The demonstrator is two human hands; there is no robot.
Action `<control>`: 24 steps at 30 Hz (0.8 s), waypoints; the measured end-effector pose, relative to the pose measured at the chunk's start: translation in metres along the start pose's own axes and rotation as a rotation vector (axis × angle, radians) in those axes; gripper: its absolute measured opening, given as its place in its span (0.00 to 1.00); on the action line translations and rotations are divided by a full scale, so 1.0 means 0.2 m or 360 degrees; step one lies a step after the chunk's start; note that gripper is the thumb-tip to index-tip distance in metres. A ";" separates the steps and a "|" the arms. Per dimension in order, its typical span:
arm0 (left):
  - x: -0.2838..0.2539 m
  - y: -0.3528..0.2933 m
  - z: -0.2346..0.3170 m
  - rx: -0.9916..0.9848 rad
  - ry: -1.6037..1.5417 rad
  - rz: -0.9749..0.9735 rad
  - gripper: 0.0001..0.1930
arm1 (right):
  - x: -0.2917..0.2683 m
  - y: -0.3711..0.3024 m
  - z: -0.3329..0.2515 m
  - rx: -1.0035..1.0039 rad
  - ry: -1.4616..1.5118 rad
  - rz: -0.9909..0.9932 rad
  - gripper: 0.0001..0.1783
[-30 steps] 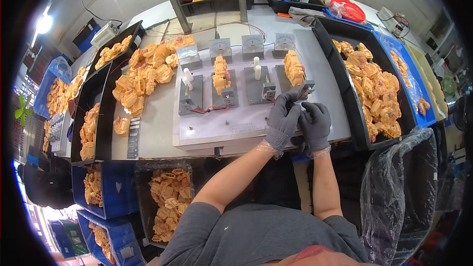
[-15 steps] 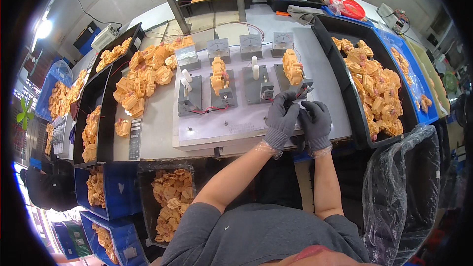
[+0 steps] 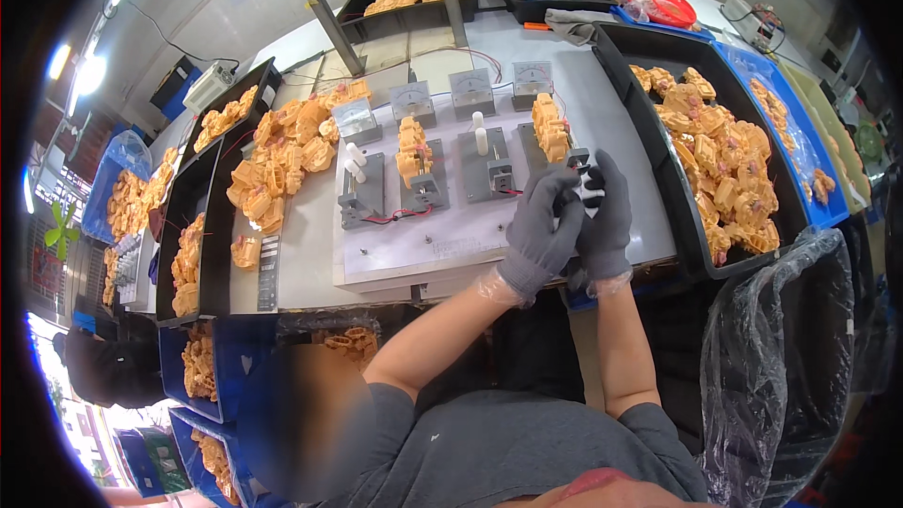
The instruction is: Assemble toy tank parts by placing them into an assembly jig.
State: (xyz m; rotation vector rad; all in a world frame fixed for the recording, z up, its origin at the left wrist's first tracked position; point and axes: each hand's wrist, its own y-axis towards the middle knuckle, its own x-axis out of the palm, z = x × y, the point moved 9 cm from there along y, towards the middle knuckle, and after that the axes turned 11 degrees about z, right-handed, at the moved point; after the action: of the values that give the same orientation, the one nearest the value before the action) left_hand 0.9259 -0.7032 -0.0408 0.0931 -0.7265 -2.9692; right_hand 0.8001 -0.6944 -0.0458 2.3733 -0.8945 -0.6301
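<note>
My left hand (image 3: 546,233), in a dark grey glove, is closed with its fingertips at the front of the right-hand grey test fixture (image 3: 532,145). Close beside it, my right hand (image 3: 604,224), gloved alike, has bent fingers meeting the left ones. Something small and whitish shows between the fingertips; I cannot make out what it is. An orange plastic part with a coil shape (image 3: 550,129) stands upright on that fixture, just beyond my hands. A similar orange part (image 3: 412,149) sits on another fixture further left. Two fixtures between and beside carry only white pegs (image 3: 481,139).
Several analog meters (image 3: 471,89) stand behind the fixtures on a white board (image 3: 395,254). A black tray (image 3: 649,165) heaped with orange parts flanks the right side. Loose orange parts (image 3: 282,155) are piled at left, beside more black trays. A plastic-lined bin (image 3: 771,357) stands lower right.
My right hand has risen and turned, its fingers now higher beside the fixture. My left hand has shifted slightly, its fingers curled closer to the right. A blurred patch now covers the lower-left bin.
</note>
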 end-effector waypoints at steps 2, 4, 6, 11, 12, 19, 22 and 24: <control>0.01 0.10 0.21 0.0332 0.0179 -0.0003 0.18 | 0.05 0.04 -0.09 -0.0253 0.0324 -0.0028 0.27; 0.01 0.21 0.32 0.0709 0.0706 0.0131 0.22 | 0.11 0.03 -0.02 -0.0207 0.0447 0.0012 0.21; 0.06 0.36 0.23 0.0378 0.0902 -0.0070 0.26 | 0.15 -0.01 0.13 -0.0003 0.0774 -0.0009 0.16; 0.21 0.56 -0.26 -0.0236 0.1383 -0.0678 0.33 | 0.17 -0.04 0.14 0.0132 0.0865 -0.0087 0.09; 0.26 0.60 -0.26 0.0171 0.1772 -0.0720 0.28 | 0.20 -0.06 0.14 0.0179 0.0894 -0.0175 0.09; -0.20 0.83 0.46 0.0380 0.0800 0.0343 0.21 | 0.16 -0.02 0.25 0.0285 0.0915 -0.0116 0.07; -1.03 0.97 0.54 0.0940 0.0412 0.0850 0.15 | 0.23 -0.05 0.09 0.0319 0.0933 -0.0219 0.15; -1.54 0.87 0.37 0.0697 -0.0300 0.0793 0.10 | 0.10 0.01 0.23 0.0491 0.0668 0.0113 0.21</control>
State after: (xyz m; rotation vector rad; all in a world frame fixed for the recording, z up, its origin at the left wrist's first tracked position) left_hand 1.2387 -0.7928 0.1170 -0.3002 -1.2077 -2.3297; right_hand 0.7866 -0.7235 -0.0850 2.5870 -0.9282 0.0472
